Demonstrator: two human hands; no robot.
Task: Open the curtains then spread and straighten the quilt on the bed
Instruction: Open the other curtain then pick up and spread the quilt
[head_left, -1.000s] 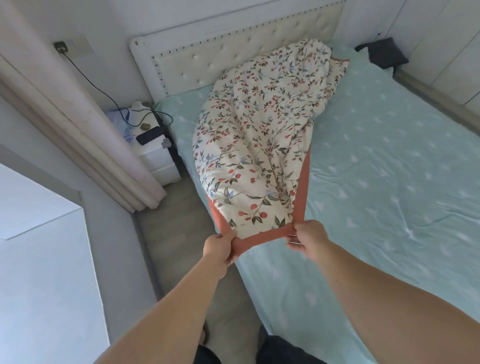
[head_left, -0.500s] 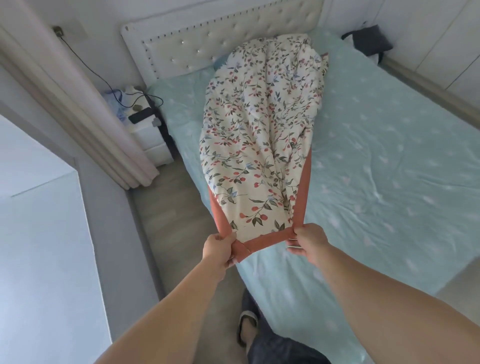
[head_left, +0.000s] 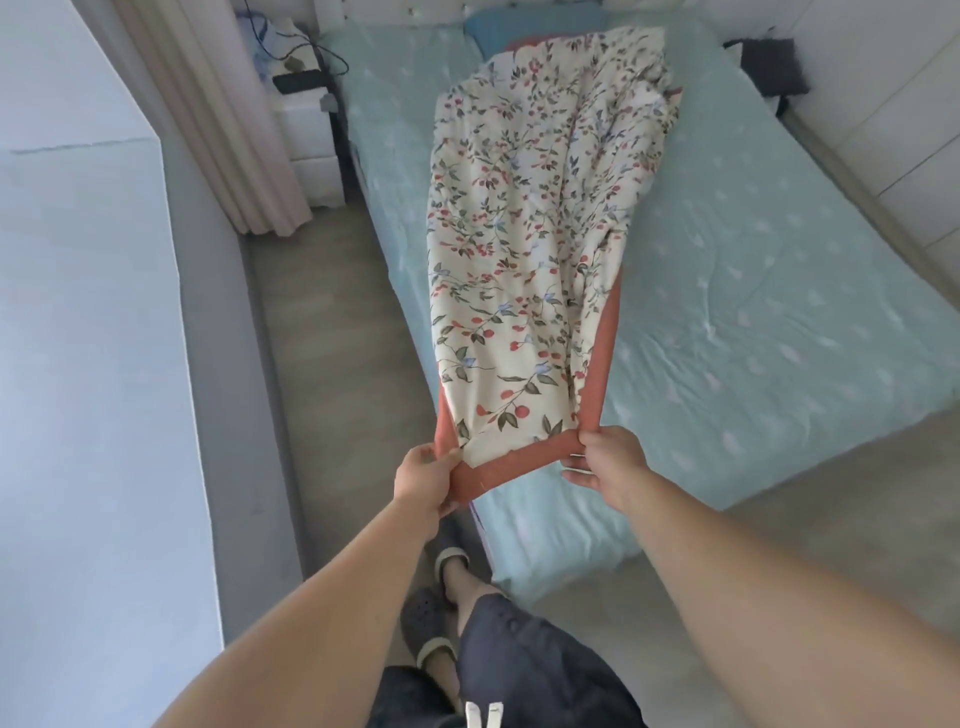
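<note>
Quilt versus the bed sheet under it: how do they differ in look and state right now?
The quilt is cream with a red-and-green floral print and a rust border; the bed sheet is pale teal with small white marks. The quilt is bunched into a narrow strip, its near edge lifted by the left hand and right hand; the bed sheet lies spread flat. Both show creases.

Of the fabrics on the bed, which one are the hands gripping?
The floral quilt with the terracotta border; left hand and right hand pinch its near edge. The mint sheet lies untouched.
</note>
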